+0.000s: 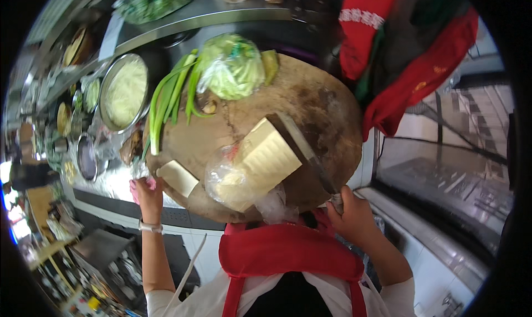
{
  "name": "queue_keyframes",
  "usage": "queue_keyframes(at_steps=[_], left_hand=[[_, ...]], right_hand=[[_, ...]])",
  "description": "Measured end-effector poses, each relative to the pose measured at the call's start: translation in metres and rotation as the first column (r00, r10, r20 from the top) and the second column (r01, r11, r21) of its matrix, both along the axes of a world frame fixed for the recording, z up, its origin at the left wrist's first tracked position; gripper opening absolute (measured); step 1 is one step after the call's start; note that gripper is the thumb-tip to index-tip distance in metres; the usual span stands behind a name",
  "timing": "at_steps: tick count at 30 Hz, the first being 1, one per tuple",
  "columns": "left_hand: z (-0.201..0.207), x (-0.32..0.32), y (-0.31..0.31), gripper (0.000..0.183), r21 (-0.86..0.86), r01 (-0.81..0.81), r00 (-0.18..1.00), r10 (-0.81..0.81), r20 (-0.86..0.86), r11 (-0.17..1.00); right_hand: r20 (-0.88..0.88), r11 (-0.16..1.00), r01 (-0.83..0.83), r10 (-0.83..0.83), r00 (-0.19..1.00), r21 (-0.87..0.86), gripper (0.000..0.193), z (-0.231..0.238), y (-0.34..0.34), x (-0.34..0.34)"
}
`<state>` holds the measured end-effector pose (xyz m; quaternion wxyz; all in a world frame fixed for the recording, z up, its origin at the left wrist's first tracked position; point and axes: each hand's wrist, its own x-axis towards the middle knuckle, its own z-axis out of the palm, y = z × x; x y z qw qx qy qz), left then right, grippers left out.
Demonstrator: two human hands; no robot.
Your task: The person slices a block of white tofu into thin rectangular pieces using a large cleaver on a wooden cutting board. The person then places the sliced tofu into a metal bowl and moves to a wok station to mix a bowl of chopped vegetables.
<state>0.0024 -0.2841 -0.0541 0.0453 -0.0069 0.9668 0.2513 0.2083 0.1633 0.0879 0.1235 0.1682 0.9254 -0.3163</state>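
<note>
Gripping the handle of a long knife (303, 148), the right hand (352, 211) is at the near right rim of a round wooden board (327, 95), its fingers wrapped tight. The pale yellow slab (272, 153) lies forward and to the left of this hand, near the middle of the board, its lower left part inside a clear plastic bag (219, 181). Its long axis seems to run from lower left to upper right, while the blade slants from the hand up and to the left, just beside the slab's bare right end and roughly parallel to that end, so the knife lies across the long axis. Whether the blade touches the slab or the board cannot be told. The right hand is the nearer one to the bare end. The left hand (148, 198) is beyond the board's left rim, clenched on a pink bundle (134, 190) whose kind is unclear, over the metal table (117, 185). Just beside it, on the board, lies a smaller flat pale piece (177, 178). Farther off, spring onions (166, 98) and a bag of pale green shreds (231, 67) rest along the far left part of the board.
</note>
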Motion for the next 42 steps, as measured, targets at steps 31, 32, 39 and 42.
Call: queue_keyframes(at_steps=[31, 32, 39, 42], left_hand=[[0.055, 0.013, 0.275, 0.042, -0.040, 0.954, 0.283, -0.939, -0.193, 0.296], [0.055, 0.013, 0.275, 0.042, -0.041, 0.953, 0.287, -0.939, -0.190, 0.299], [0.056, 0.012, 0.277, 0.041, -0.041, 0.956, 0.278, -0.940, -0.199, 0.291], [0.056, 0.011, 0.275, 0.041, -0.033, 0.955, 0.284, -0.941, -0.187, 0.295]], right_hand=[[0.044, 0.993, -0.111, 0.110, 0.993, 0.030, 0.015, -0.017, -0.006, -0.002], [0.049, 0.993, -0.116, 0.114, 0.992, 0.038, 0.015, -0.018, -0.006, -0.002], [0.111, 0.993, -0.116, 0.119, 0.987, -0.025, 0.019, -0.018, -0.001, -0.005], [0.146, 0.991, -0.104, 0.116, 0.982, -0.088, 0.022, -0.018, 0.003, -0.008]])
